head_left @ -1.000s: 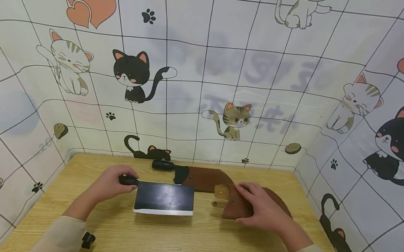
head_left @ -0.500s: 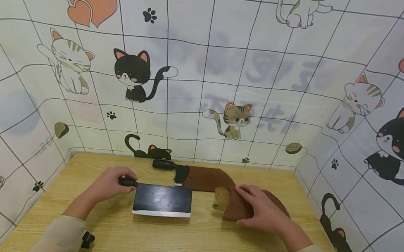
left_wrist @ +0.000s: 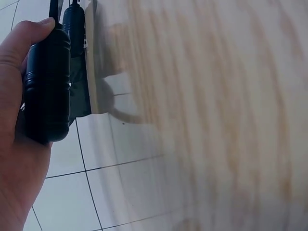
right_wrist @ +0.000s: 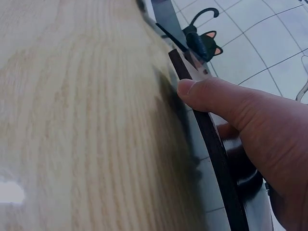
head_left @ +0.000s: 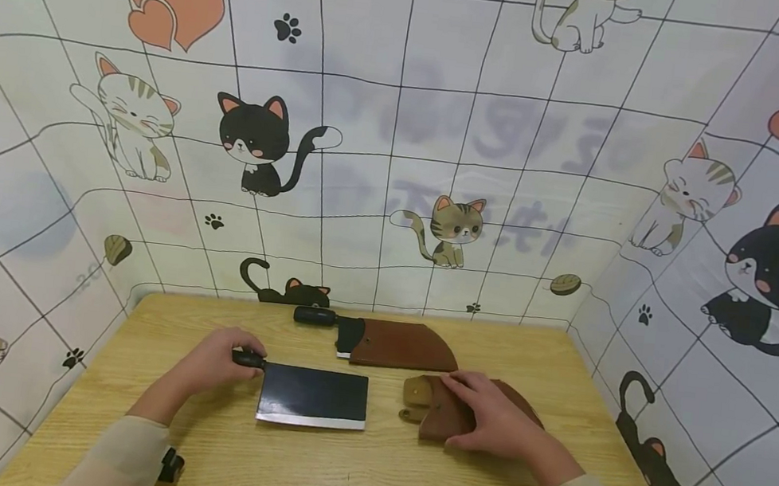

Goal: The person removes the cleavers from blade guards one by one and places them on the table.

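Observation:
My left hand (head_left: pixel 220 360) grips the black handle (left_wrist: pixel 48 86) of a cleaver, whose dark blade (head_left: pixel 313 396) points right with its pale edge towards me. To its right, my right hand (head_left: pixel 495 419) holds a brown leather sheath (head_left: pixel 442 413) between thumb and fingers; the strap end (head_left: pixel 417 391) faces the blade, with a gap between them. In the right wrist view the thumb presses on the sheath's dark long edge (right_wrist: pixel 211 139). Behind both lies a second knife with a black handle (head_left: pixel 314 316), its blade mostly hidden in a brown sheath (head_left: pixel 406 346).
The wooden table (head_left: pixel 334 477) runs back to a white wall covering (head_left: pixel 395 131) with grid lines and cartoon cats. Similar covering stands at the left and right sides. A black device is strapped at each wrist.
The cleaver has come slightly nearer to me, its blade lower in view. My right hand has brought its sheath nearer to me and a little left. The rear knife has not moved.

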`<state>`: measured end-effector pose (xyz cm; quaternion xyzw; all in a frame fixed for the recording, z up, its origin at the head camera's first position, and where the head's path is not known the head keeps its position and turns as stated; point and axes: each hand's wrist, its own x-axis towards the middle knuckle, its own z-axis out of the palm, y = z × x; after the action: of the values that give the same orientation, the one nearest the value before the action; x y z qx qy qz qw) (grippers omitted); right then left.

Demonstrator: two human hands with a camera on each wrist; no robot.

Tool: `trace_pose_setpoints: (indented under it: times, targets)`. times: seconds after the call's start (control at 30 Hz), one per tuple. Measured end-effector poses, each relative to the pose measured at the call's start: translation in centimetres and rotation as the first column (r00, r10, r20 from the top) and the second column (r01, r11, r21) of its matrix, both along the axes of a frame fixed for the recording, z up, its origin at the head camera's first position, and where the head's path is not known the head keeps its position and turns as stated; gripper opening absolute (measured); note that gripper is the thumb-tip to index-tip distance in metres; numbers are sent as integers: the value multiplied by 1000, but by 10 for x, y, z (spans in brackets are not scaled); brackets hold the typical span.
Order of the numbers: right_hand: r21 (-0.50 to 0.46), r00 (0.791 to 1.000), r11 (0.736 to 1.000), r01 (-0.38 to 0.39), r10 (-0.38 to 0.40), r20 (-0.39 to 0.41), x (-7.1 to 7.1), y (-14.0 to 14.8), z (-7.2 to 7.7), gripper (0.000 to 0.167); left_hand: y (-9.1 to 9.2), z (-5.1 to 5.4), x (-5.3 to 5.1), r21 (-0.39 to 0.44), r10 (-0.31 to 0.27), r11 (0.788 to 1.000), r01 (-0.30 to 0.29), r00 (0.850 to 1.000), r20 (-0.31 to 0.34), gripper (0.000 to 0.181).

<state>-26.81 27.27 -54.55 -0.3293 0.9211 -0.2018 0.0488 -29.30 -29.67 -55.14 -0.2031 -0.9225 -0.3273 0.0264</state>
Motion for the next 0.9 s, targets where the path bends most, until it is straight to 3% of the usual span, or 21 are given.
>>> trace_pose_setpoints:
  times: [0.3,0.57,0.9]
  targets:
    - [11,1000,1000,-5,4,24,-1,-3,-7,107,3,-1,2,1,-3,1000,3,999,52,23]
    - [-12,985,1000,13,-11,175,-4,-5,-9,109,3,-3,0,-17,-26,999,29,990,139,22]
    - [-45,977,999,24,-14,214,-7,-4,-12,110,2,-6,-2,-16,-25,999,28,987,159,21]
